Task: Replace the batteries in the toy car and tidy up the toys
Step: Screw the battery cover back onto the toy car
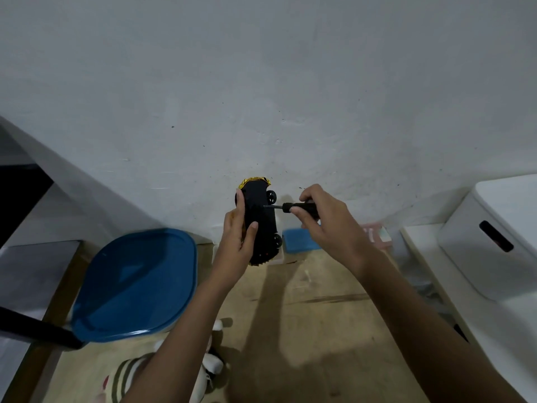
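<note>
My left hand (236, 239) grips a toy car (260, 222) held up on end, its black underside facing me, gold bodywork showing at the top edge and small black wheels on the right side. My right hand (322, 222) holds a small black screwdriver (293, 207) by its handle. The screwdriver lies level, and its thin metal tip touches the middle of the car's underside. A striped plush toy (130, 376) lies on the floor below my left forearm, partly hidden by it.
A large blue lid (136, 283) covers a container at the left. A smaller blue-lidded box (299, 239) and a pink item (374, 232) stand by the white wall. A white box with a slot handle (494, 237) sits on a white shelf at the right. Grey furniture stands at the far left.
</note>
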Tool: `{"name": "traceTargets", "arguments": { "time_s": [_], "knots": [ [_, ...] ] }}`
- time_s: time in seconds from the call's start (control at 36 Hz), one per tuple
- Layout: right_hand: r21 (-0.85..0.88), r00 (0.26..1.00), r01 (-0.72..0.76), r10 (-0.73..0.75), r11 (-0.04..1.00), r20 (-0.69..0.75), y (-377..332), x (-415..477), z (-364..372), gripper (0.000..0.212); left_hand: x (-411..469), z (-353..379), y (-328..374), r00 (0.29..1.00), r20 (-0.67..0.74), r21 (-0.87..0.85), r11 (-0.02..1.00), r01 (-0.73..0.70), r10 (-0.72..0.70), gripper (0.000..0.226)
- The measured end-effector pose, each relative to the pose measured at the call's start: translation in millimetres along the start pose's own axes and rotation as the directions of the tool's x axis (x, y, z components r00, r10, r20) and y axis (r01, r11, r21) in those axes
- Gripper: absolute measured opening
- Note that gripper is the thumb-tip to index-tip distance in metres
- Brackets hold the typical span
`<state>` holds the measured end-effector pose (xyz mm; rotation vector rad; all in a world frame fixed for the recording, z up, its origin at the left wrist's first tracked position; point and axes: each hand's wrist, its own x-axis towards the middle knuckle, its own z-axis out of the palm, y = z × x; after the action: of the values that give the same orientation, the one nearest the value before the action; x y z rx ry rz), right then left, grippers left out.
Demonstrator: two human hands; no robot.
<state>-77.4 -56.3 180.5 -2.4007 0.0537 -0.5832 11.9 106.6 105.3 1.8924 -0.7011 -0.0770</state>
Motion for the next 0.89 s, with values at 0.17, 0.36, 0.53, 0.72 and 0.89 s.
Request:
{"name": "traceTargets", "arguments": {
  "time_s": [0.17, 0.36, 0.53, 0.72, 0.89],
  "knots": [
    [0.037, 0.999, 0.010, -0.008, 0.999, -0.042, -14, 4, -4, 0.013, -5, -3, 10, 0.999, 0.032, -0.004, 1.000, 0.005, -0.004, 0.062],
    [0.072, 0.998, -0.034, 0.037, 0.997, -0.044, -19, 5, -9, 0.014, -8, -1, 15, 1.000, 0.021, -0.007, 1.000, 0.013, -0.013, 0.061],
    [0.072, 0.994, -0.077, 0.082, 0.994, -0.068, -19, 6, -11, 0.018, -8, -1, 19, 1.000, 0.011, -0.012, 1.000, 0.009, -0.009, 0.062],
    [0.088, 0.991, -0.109, 0.115, 0.990, -0.072, -20, 6, -14, 0.018, -9, 1, 24, 1.000, 0.011, -0.004, 1.000, -0.003, 0.003, 0.061],
    [0.187, 0.974, -0.201, 0.218, 0.961, -0.069, -21, 8, -20, 0.024, -11, 0, 28, 1.000, 0.009, -0.004, 1.000, -0.016, 0.016, 0.061]
  ]
}}
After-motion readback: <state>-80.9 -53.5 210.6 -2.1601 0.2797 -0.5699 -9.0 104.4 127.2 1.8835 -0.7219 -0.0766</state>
